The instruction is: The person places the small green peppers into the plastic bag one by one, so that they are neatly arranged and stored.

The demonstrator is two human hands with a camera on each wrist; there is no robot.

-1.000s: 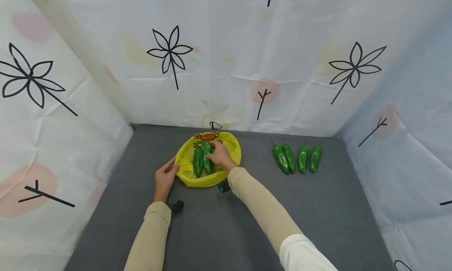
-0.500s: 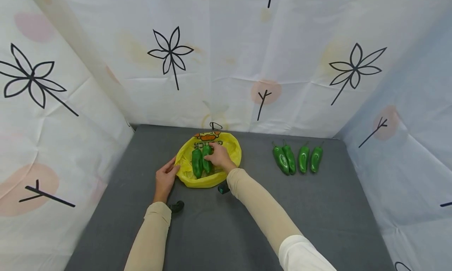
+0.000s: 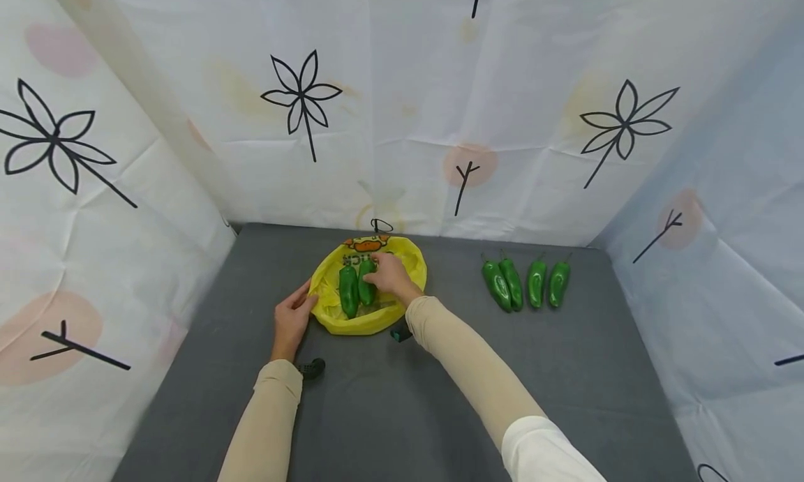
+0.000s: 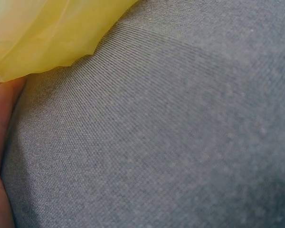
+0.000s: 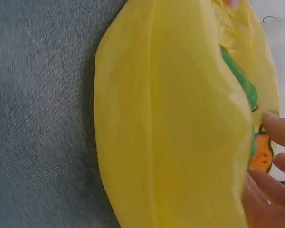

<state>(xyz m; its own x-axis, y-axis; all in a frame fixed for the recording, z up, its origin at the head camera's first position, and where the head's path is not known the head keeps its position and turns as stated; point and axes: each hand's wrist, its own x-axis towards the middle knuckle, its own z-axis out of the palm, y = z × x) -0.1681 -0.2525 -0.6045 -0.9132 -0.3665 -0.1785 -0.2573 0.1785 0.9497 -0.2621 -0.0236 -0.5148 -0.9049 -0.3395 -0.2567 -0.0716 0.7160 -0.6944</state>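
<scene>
A yellow plastic bag (image 3: pixel 411 259) lies with its mouth rolled wide, printed in orange and black inside. Two green peppers sit in it side by side: a left pepper (image 3: pixel 348 291) and a right pepper (image 3: pixel 367 283). My right hand (image 3: pixel 393 277) reaches over the rim and holds the right pepper near its top between thumb and fingers. In the right wrist view, the bag's side hides most of that pepper. At the bag's left edge, my left hand (image 3: pixel 292 319) pinches the rim, thumb on the near side; the left wrist view shows its fingers (image 4: pixel 1 118) partly under the yellow plastic.
Several more green peppers (image 3: pixel 536 282) lie in a row on the grey tabletop (image 3: pixel 477 370), right of the bag, stems pointing away. White cloth (image 3: pixel 402 119) with flower drawings walls the table at the back and both sides.
Both peppers in the bag have shifted slightly left, the right one along with my right hand. My left hand stays at the bag's rim.
</scene>
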